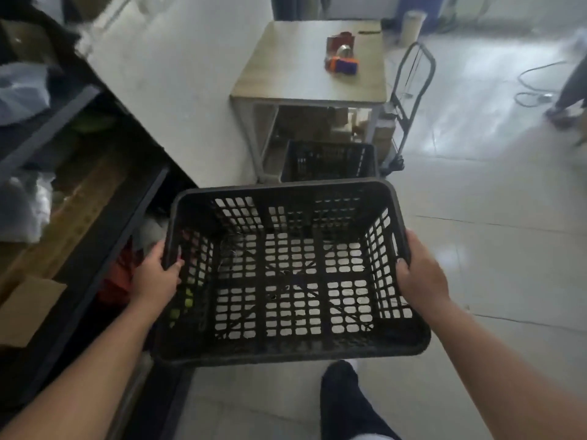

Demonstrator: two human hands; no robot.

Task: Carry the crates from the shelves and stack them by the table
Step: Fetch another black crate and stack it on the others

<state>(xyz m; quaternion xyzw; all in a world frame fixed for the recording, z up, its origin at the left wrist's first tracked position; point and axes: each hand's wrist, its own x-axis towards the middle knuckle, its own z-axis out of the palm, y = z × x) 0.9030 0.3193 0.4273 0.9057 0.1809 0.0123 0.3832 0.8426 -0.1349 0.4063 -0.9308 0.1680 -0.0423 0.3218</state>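
Both forearms fill the bottom of the frame, one dark-trousered leg (346, 404) mid-step between them. Left hand (157, 276) grips the left rim of a black lattice crate (286, 271), thumb hooked over the edge and inside, other fingers hidden under the rim. Right hand (421, 271) clamps the right rim the same way, thumb over the top, remaining fingers out of sight outside the wall. Crate is empty, roughly level, carried at about waist height, clear of the floor, tiles visible through its base. Shelving unit (95, 198) runs along the left, just beside the carried crate, loaded with bags, cardboard and clutter; can't tell whether more crates sit on it, blur and shadow hide most of it. Ahead: small table (286, 81) with a tape dispenser (342, 55) on top, boxes underneath, hand trolley (413, 100) parked at its right side. One black crate (328, 161) already sits on the floor at the table's near edge, partly hidden behind the carried one's far rim. Status, my read: one crate delivered, second in transit, table near but not reached. Left to do: close the gap, nest or seat this one on the floor crate, then return for any others. Another person's legs (568, 90) at far right, well clear of the path.
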